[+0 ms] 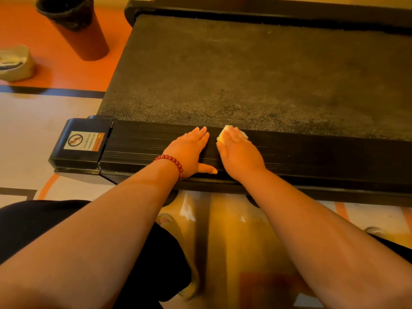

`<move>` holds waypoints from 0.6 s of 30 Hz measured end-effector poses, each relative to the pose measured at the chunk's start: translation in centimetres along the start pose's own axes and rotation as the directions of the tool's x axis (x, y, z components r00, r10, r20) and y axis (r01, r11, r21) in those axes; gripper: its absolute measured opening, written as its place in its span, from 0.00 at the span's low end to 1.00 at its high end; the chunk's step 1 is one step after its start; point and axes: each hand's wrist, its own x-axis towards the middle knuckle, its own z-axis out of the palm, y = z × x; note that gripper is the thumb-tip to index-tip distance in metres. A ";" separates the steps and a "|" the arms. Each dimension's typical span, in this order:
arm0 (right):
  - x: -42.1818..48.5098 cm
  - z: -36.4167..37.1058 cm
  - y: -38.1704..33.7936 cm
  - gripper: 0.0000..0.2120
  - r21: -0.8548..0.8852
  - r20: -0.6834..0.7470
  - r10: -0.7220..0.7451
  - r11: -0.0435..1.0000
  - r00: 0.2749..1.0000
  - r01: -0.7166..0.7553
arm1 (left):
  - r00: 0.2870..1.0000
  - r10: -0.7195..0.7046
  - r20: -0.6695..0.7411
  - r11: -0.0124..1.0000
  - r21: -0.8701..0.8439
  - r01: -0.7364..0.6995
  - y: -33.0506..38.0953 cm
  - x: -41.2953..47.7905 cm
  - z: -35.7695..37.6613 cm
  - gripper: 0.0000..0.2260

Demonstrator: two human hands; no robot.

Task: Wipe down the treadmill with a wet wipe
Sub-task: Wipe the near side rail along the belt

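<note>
right hand (pixel 238 155) lies flat, fingers straight, pressing the wipe (pixel 223 135) onto the treadmill's side rail (pixel 334 157) at the belt (pixel 245 74) edge. left hand (pixel 189 152) rests flat just beside, fingers together. bare rail stretches rightward.

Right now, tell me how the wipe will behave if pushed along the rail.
Probably floppy: the wipe lies crumpled under the flat right hand. Likely light, so it should slide with the palm, perhaps bunching on the ribbed rail.
</note>
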 end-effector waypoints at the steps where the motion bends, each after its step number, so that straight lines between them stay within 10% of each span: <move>1: -0.3 0.0 0.0 0.26 -0.015 0.043 -0.074 0.997 0.996 0.075 | 1.000 -0.001 -0.004 1.000 0.003 0.001 0.0 0.0 0.0 0.47; 18: -1.0 -0.7 2.7 0.27 -0.093 -0.009 0.061 0.994 0.998 -0.061 | 0.996 0.020 -0.084 0.999 0.041 -0.017 -1.1 0.2 0.7 0.50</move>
